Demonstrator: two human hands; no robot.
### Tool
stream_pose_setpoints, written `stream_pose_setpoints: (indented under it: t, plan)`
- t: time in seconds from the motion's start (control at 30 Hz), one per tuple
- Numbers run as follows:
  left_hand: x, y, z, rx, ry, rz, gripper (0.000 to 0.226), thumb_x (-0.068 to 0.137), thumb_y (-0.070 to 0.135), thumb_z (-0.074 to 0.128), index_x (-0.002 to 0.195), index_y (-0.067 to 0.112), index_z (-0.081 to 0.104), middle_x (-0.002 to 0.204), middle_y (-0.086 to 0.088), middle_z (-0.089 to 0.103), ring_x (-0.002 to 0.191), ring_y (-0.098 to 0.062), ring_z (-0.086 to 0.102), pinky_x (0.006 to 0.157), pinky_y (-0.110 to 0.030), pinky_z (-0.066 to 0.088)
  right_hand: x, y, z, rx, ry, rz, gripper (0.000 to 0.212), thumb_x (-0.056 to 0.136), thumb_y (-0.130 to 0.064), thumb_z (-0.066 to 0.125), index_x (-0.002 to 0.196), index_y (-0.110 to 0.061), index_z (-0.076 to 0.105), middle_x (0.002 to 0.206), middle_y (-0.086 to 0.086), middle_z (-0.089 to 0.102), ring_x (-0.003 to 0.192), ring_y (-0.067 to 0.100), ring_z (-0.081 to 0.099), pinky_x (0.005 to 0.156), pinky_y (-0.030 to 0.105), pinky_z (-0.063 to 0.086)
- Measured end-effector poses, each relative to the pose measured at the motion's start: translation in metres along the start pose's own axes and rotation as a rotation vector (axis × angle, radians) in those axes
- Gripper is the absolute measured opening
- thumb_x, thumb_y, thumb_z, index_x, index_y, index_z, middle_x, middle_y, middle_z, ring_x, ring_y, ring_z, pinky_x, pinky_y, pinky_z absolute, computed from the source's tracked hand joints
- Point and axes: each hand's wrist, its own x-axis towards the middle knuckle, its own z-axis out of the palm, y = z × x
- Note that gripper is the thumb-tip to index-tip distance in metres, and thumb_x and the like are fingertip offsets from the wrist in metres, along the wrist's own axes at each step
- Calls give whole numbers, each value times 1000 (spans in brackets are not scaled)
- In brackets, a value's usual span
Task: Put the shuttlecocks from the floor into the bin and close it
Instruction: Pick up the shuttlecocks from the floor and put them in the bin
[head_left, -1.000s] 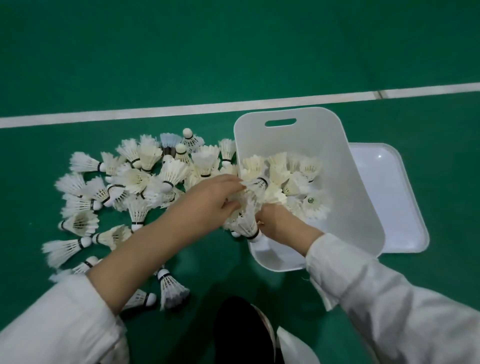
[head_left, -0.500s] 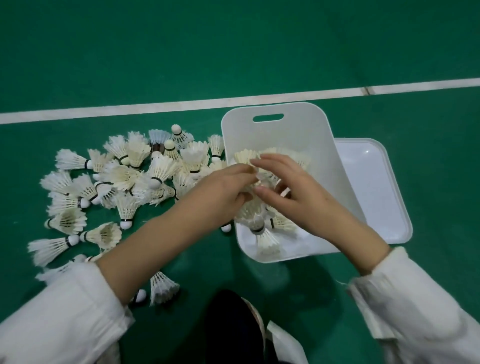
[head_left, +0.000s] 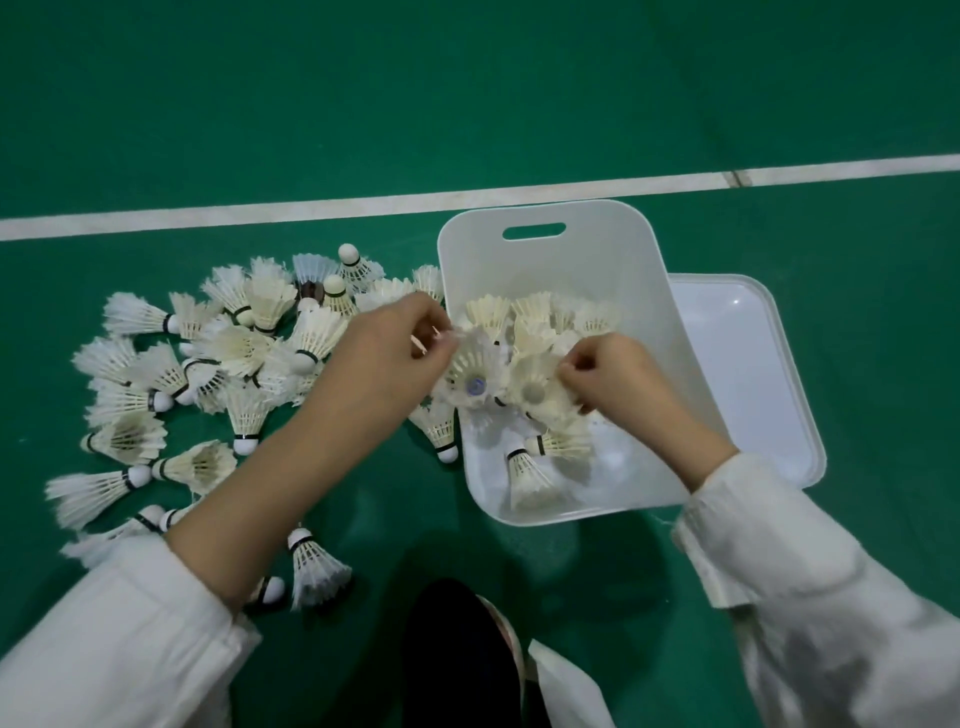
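Green sports flooring (head_left: 467, 104) fills the view, crossed beyond both hands by a white painted court line (head_left: 311, 205). The shuttlecocks are white to cream feathered cones with rounded white cork tips and dark bands.

A loose floor pile of shuttlecocks (head_left: 244, 343) lies left of the left hand (head_left: 395, 343), with a few more beside that forearm. More binned shuttlecocks (head_left: 530, 317) lie heaped in the white rectangular plastic bin (head_left: 597, 270), which sits under the right hand (head_left: 618, 374) and has a slot handle in its far wall. A flat white plastic lid (head_left: 743, 364) lies on the floor right of the right hand, just beside the bin, which hides part of it. A dark shoe (head_left: 452, 649) shows between the white sleeves.

The left hand pinches the feathers of a cork-up shuttlecock (head_left: 470, 369) over the bin's left rim. The right hand, fingers curled, pinches a second cork-up shuttlecock (head_left: 535, 389) over the bin. It may hold more than one, as the feathers blur together.

Half a second ago the hands overlapped above the rim and the right hand's fingers were stretched out. Now the hands are apart, each with its own grip. The bin is uncovered.
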Motion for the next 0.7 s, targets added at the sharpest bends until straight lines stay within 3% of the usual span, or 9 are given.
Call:
stream_pose_setpoints:
  t: [0.1, 0.17, 0.3, 0.37, 0.4, 0.47, 0.57, 0.7]
  plan:
    - [12, -2, 6, 2, 48, -59, 7, 89, 25, 55, 86, 19, 55, 73, 7, 57, 56, -9, 51, 52, -22, 42, 13, 8, 37, -206, -97, -55, 19, 86, -4, 50, 81, 5, 66, 77, 20, 68, 71, 32, 67, 67, 36, 54]
    - [18, -2, 10, 19, 56, -84, 9, 89, 27, 53, 87, 18, 55, 69, 2, 59, 54, -12, 51, 53, -29, 42, 24, 15, 57, -288, -99, -69, 14, 83, 2, 47, 74, 7, 57, 76, 21, 62, 72, 34, 60, 61, 34, 46]
    - [22, -2, 18, 40, 39, -99, 10, 89, 29, 51, 89, 19, 53, 64, -1, 59, 59, -23, 56, 57, -35, 47, 37, 24, 73, -421, -103, -120, 39, 84, 7, 41, 56, -11, 22, 76, 18, 55, 81, 30, 53, 62, 29, 29]
    - [23, -4, 20, 41, 36, -99, 10, 89, 28, 52, 89, 19, 54, 64, -1, 59, 61, -24, 57, 59, -35, 47, 41, 27, 75, -436, -101, -110, 35, 85, 4, 41, 56, -10, 27, 81, 18, 59, 85, 32, 56, 64, 28, 29]
    - [23, -5, 21, 42, 32, -101, 10, 89, 28, 52, 89, 19, 54, 64, -2, 59, 61, -24, 57, 60, -35, 47, 42, 27, 76, -431, -101, -102, 25, 86, 1, 42, 62, -6, 39, 88, 20, 62, 89, 32, 58, 64, 29, 31]
    - [23, -7, 22, 53, 22, -106, 11, 89, 28, 51, 90, 18, 54, 65, -1, 59, 62, -25, 58, 60, -35, 47, 41, 26, 75, -375, -116, -80, 14, 88, -7, 46, 91, 1, 57, 98, 20, 64, 94, 33, 59, 69, 30, 39]
    - [24, -9, 24, 49, 11, -113, 11, 89, 28, 51, 90, 17, 55, 65, -1, 59, 63, -23, 58, 62, -35, 48, 31, 20, 52, -210, -70, -50, 30, 90, -17, 51, 119, -8, 54, 107, 12, 64, 96, 27, 59, 77, 31, 44]
    - [25, -6, 27, 34, 8, -96, 12, 90, 28, 50, 91, 17, 55, 67, 1, 60, 63, -23, 58, 61, -35, 47, 0, 5, 4, 63, 113, -182, 35, 89, -25, 55, 123, -28, 47, 92, -8, 63, 69, 12, 58, 65, 27, 42]
